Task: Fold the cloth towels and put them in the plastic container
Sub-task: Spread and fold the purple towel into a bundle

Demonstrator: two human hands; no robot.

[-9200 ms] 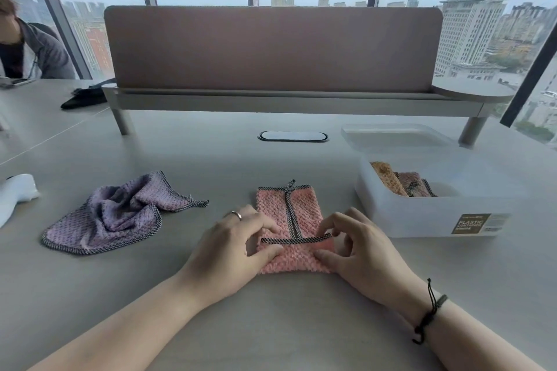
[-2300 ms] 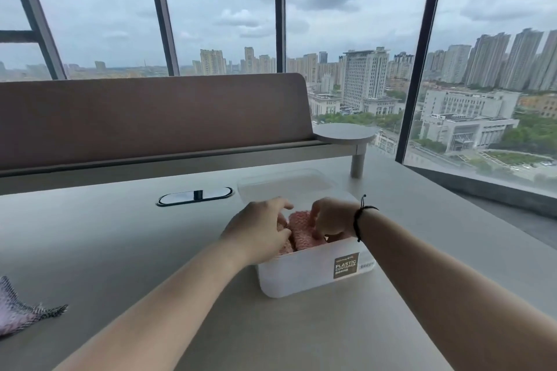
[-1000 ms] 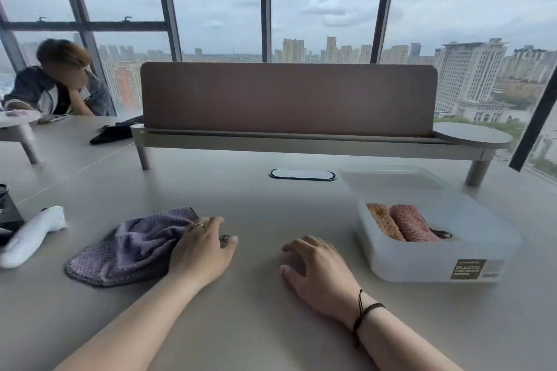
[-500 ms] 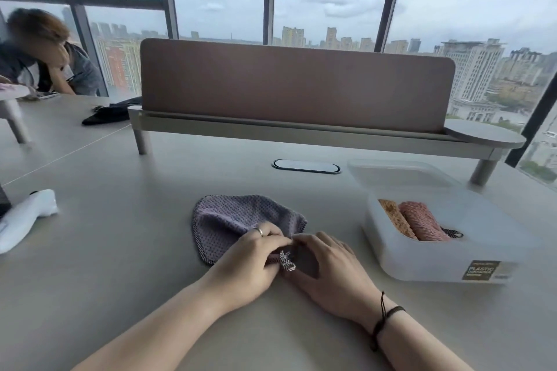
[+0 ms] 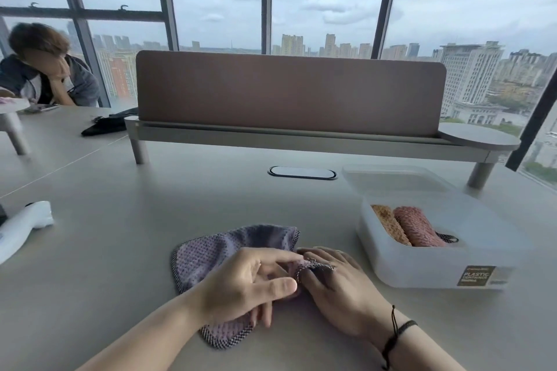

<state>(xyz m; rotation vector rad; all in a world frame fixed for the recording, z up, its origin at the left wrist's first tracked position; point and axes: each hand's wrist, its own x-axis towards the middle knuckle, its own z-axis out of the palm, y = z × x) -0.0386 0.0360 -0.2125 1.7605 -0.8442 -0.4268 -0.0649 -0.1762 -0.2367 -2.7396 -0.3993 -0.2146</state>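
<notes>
1. A purple towel with a dark checked trim lies crumpled on a grey table, just in front of the person wearing the camera.
2. The left hand rests on the towel's near half, fingers loosely curled, thumb stretched toward the right hand; the fingertips meet the trimmed edge where the hands come together.
3. The right hand lies palm down just beside the left, and a corner of the towel's trim is draped over its fingers (whether it pinches that corner cannot be told). A black cord bracelet circles the right wrist.
4. To the right, near the hands but apart from them, stands a translucent plastic container with a dark label on its front wall. Inside it, side by side, are an orange folded towel and a pink folded towel.
5. The container's lid lies flat on the table just behind it.
6. A white handheld object lies at the table's left edge.
7. A brown divider panel stands across the far side of the table, with tall windows and a city skyline beyond.
8. Another person sits at the far left, head propped on a hand.
</notes>
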